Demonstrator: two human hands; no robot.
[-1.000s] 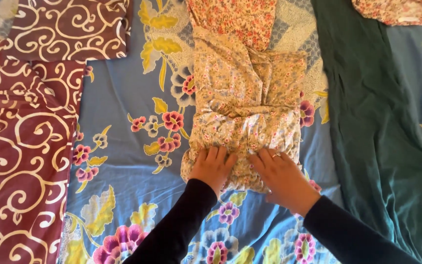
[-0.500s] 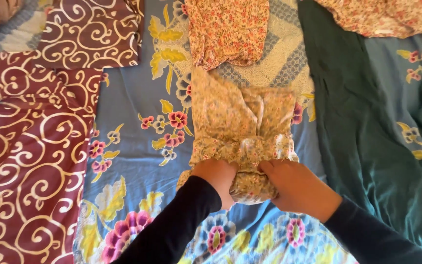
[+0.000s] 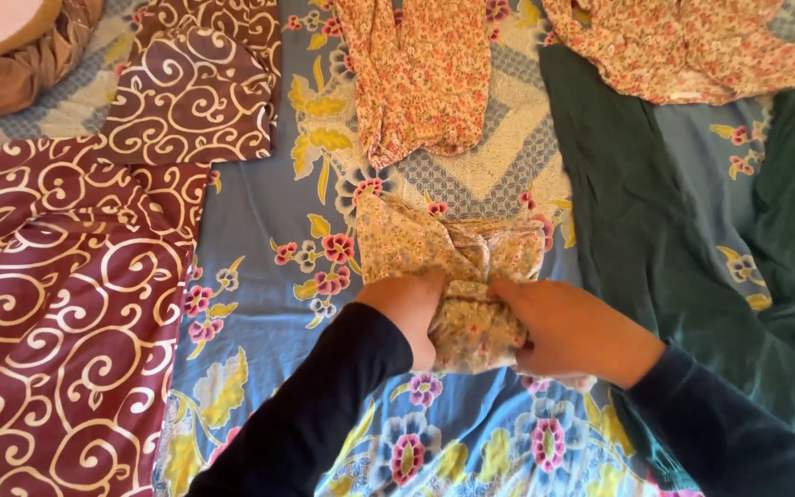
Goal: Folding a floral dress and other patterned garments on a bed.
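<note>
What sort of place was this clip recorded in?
Probably a home bedroom, with clothes being sorted on a bed. Both hands, left hand and right hand, grip a rolled yellow floral garment on a blue flowered bedsheet, with a maroon swirl-print cloth spread alongside.

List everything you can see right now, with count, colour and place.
rolled garment: 1, yellow small-flower print, centre, gripped by both hands
bedsheet: 1, blue with big flowers, under everything
swirl cloth: 1 or more, maroon with cream swirls, left side
green cloth: 1, dark teal, right side
orange floral garment: 1, top centre
second orange floral garment: 1, top right
cushion: 1, brown and pale, top left corner
left hand: dark sleeve, on the roll
right hand: dark sleeve, on the roll
</note>
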